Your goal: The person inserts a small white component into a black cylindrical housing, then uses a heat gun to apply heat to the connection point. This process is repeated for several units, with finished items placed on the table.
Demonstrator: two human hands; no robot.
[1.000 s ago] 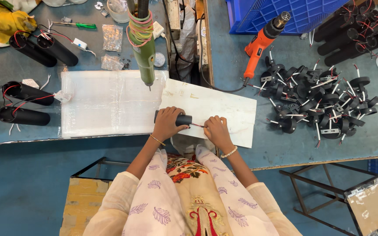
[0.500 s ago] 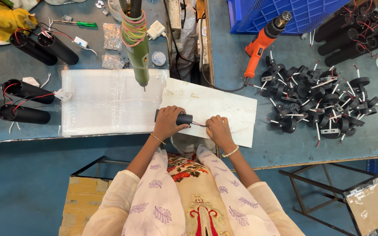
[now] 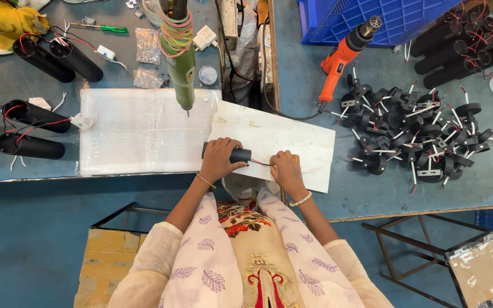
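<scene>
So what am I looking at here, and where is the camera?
The camera sits on a person's head and looks straight down at a workbench. No machine is working here, only two bare hands. The left hand grips a short black tube lying on a white board. The right hand rests beside it, at thin red wires coming from the tube's end. A green power tool hangs above the bench. An orange heat gun lies to the right, next to a heap of small black parts. More black tubes lie on the left.
</scene>
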